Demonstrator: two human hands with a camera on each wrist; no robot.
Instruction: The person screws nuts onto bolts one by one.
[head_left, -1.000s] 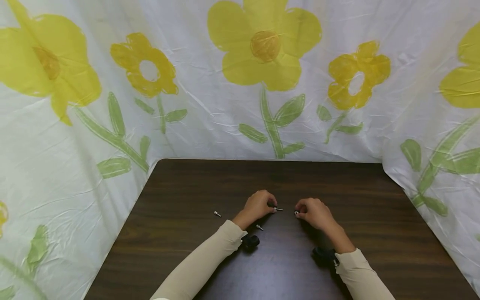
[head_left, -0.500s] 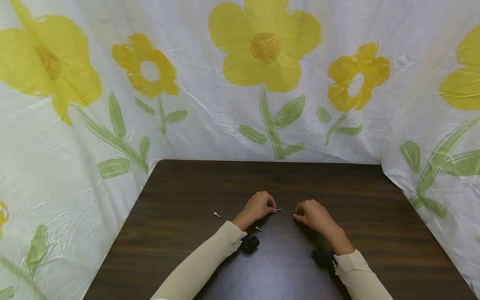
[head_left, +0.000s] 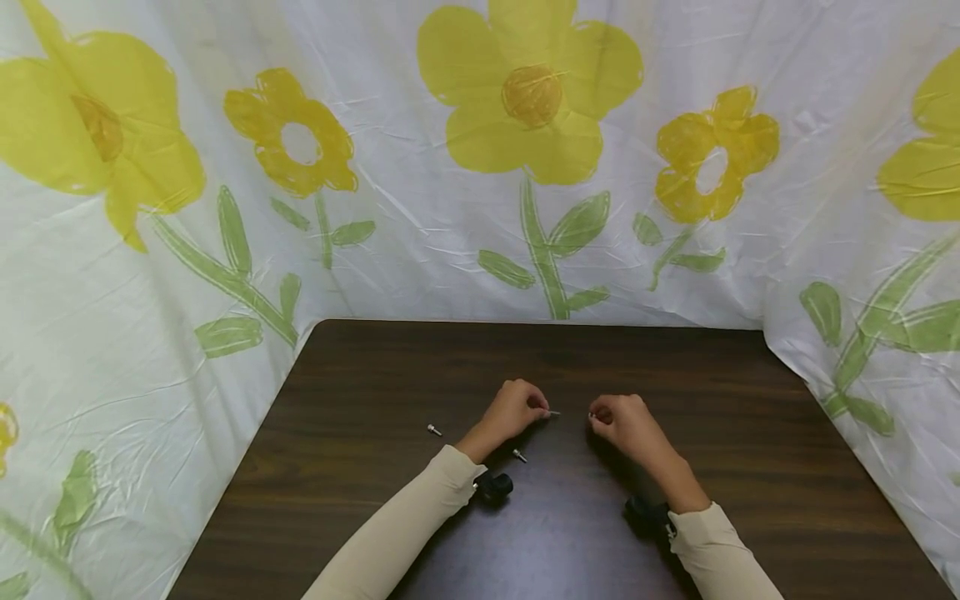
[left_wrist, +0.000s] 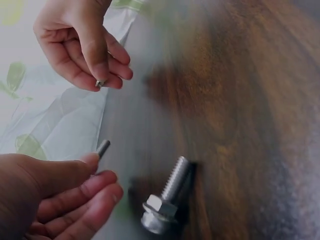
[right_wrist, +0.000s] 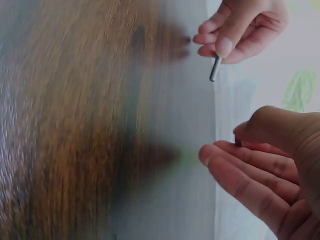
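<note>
My left hand (head_left: 513, 410) pinches a bolt between thumb and fingertips. The bolt's shank (left_wrist: 103, 148) pokes out toward the right hand, and its head is hidden in the fingers. Across a short gap, my right hand (head_left: 624, 427) pinches a small metal nut (left_wrist: 99, 83), mostly covered by the thumb and fingertips. In the right wrist view the nut (right_wrist: 238, 143) appears as a dark sliver under the thumb. Both hands hover over the dark wooden table (head_left: 555, 533), the bolt pointing roughly at the nut.
Near my left wrist lies a bolt (head_left: 520, 456) with a hex nut on it, seen large in the left wrist view. Farther left is a similar bolt (head_left: 434, 429). A white flowered curtain (head_left: 405, 250) hangs behind the table and along its sides.
My left hand has risen slightly and shifted a little left with the bolt. The right hand has tilted the nut, whose ring face showed earlier and is now mostly hidden.
</note>
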